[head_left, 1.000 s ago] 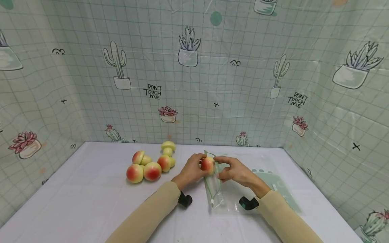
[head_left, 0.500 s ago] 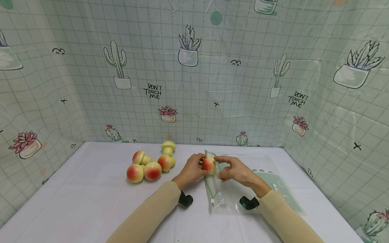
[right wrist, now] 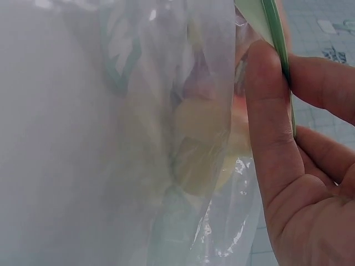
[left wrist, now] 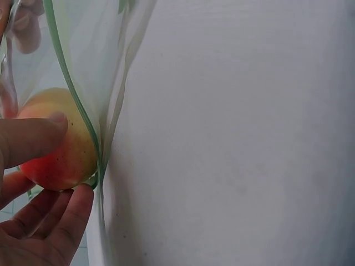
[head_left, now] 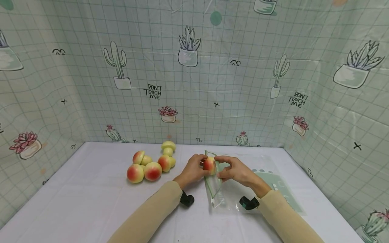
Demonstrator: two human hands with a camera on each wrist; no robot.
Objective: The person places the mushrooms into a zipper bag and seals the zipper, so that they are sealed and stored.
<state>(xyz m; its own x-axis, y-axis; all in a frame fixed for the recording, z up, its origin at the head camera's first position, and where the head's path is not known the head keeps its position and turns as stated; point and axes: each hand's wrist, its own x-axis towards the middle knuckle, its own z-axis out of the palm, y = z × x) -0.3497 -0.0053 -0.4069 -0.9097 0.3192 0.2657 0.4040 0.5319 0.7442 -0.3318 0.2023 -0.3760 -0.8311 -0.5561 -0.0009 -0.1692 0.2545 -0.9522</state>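
Note:
My left hand (head_left: 193, 169) grips a round red-and-yellow mushroom (left wrist: 58, 163) between thumb and fingers, right at the open mouth of a clear zipper bag (head_left: 216, 202). The cap faces me; its other side is hidden. In the left wrist view the bag's green zipper strip curves past the mushroom's edge. With thumb and fingers, my right hand (head_left: 233, 170) pinches the bag's green-edged rim (right wrist: 284, 61) and holds it apart. Through the cloudy plastic in the right wrist view, pale yellow shapes (right wrist: 197, 155) show.
Several mushrooms (head_left: 152, 171), some red and yellow, lie in a cluster left of my hands, with a plain yellow mushroom (head_left: 168, 146) at the back. The bag's printed green panel (head_left: 275, 185) spreads rightward over the white table (head_left: 91, 202). A patterned curtain (head_left: 194, 84) encloses the table.
My left hand has eased the mushroom slightly to the right, further into the bag's mouth. The right hand keeps its pinch on the rim, almost still. The mushroom cluster stays put.

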